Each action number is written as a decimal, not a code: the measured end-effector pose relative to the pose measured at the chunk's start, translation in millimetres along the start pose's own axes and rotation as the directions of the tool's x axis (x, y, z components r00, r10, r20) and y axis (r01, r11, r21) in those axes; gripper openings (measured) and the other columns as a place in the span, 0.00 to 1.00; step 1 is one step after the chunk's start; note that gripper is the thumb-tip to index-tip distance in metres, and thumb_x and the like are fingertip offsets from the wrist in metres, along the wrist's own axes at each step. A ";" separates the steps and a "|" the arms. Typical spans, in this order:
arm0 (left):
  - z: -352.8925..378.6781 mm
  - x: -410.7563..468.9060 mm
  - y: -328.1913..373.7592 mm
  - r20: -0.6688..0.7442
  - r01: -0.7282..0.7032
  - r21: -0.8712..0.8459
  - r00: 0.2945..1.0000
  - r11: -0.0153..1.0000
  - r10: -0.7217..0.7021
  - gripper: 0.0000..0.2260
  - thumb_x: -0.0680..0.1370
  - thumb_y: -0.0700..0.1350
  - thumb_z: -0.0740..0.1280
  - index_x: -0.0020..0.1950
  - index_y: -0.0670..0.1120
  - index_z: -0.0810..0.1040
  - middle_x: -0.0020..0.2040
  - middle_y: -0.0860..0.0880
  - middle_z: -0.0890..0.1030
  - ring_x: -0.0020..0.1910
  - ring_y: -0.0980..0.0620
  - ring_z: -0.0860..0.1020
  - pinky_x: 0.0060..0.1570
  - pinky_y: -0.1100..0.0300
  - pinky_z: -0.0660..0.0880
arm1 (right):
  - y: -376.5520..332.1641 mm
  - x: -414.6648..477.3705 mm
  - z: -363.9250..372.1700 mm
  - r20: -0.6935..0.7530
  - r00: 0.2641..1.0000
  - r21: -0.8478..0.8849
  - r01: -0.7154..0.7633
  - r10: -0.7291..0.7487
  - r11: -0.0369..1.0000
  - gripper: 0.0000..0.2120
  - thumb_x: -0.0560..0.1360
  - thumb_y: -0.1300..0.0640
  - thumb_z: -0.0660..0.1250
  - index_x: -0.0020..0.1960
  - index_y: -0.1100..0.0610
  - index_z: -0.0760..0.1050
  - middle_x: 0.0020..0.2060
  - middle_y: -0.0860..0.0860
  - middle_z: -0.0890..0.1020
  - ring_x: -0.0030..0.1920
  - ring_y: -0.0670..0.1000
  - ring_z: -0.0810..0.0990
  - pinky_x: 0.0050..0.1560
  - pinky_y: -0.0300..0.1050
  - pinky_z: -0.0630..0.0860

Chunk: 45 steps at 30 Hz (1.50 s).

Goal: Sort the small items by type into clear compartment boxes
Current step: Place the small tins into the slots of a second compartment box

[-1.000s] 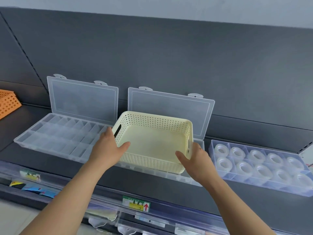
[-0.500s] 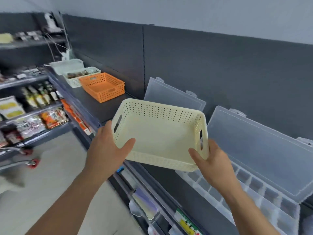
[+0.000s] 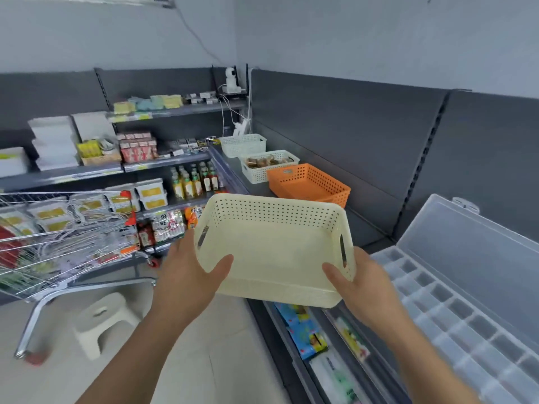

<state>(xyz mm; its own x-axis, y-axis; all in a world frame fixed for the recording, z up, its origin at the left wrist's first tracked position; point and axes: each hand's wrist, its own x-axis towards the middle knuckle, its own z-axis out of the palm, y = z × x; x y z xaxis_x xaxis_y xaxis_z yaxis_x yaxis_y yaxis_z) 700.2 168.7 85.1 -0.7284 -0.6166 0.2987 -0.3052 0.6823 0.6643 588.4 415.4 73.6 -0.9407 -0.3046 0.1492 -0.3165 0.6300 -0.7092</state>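
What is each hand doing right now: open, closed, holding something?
Left hand: grips the cream basket at its left end.
Right hand: grips the same basket at its right end.

The cream perforated plastic basket (image 3: 277, 258) hides all fingers but the thumbs of the left hand (image 3: 186, 278) and right hand (image 3: 370, 287). The clear plastic compartment box (image 3: 455, 316) runs off the right and bottom edges, the wire shopping cart (image 3: 58, 228) off the left.

Orange basket (image 3: 294, 189) ahead, open compartment box (image 3: 466, 325) right, cart (image 3: 58, 243) left
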 end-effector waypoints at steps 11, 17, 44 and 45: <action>-21.7 197.2 -96.9 0.079 0.070 -0.014 0.994 0.997 -0.069 0.34 0.64 0.70 0.62 0.66 0.60 0.64 0.53 0.54 0.72 0.41 0.44 0.80 0.38 0.44 0.81 | -90.4 165.6 121.7 0.038 0.999 0.117 -0.003 -0.002 0.993 0.16 0.76 0.43 0.64 0.61 0.47 0.72 0.48 0.39 0.79 0.48 0.41 0.77 0.43 0.42 0.74; 20.4 308.3 -124.0 0.071 0.088 -0.006 0.994 0.996 -0.087 0.29 0.72 0.61 0.67 0.69 0.52 0.65 0.59 0.52 0.71 0.52 0.53 0.71 0.49 0.54 0.73 | -106.8 273.7 166.9 0.005 0.997 0.156 0.079 -0.081 0.985 0.16 0.76 0.43 0.64 0.61 0.45 0.69 0.47 0.36 0.77 0.47 0.39 0.76 0.39 0.33 0.70; 199.2 797.8 -182.9 0.461 -0.008 -0.214 0.881 0.977 0.108 0.03 0.77 0.52 0.66 0.49 0.60 0.74 0.45 0.59 0.80 0.44 0.59 0.78 0.34 0.63 0.71 | -138.1 707.6 300.6 -0.191 0.932 0.295 -0.244 0.307 0.924 0.18 0.75 0.43 0.66 0.60 0.47 0.66 0.48 0.38 0.76 0.46 0.37 0.76 0.38 0.32 0.68; 204.8 809.3 -184.2 0.494 0.008 -0.221 0.863 0.975 0.105 0.03 0.77 0.52 0.65 0.51 0.58 0.75 0.46 0.58 0.80 0.44 0.58 0.79 0.35 0.62 0.72 | -137.1 715.1 302.7 -0.202 0.923 0.307 -0.258 0.328 0.916 0.19 0.75 0.42 0.66 0.61 0.47 0.66 0.51 0.41 0.76 0.47 0.39 0.76 0.41 0.34 0.70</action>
<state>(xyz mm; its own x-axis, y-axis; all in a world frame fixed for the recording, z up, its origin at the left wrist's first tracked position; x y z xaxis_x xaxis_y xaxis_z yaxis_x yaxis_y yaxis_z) 41.3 -375.6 64.1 -0.9636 -0.2670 -0.0109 -0.1681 0.5739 0.8015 -4.0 -105.0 69.0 -0.9965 0.0701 0.0444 -0.0094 0.4364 -0.8997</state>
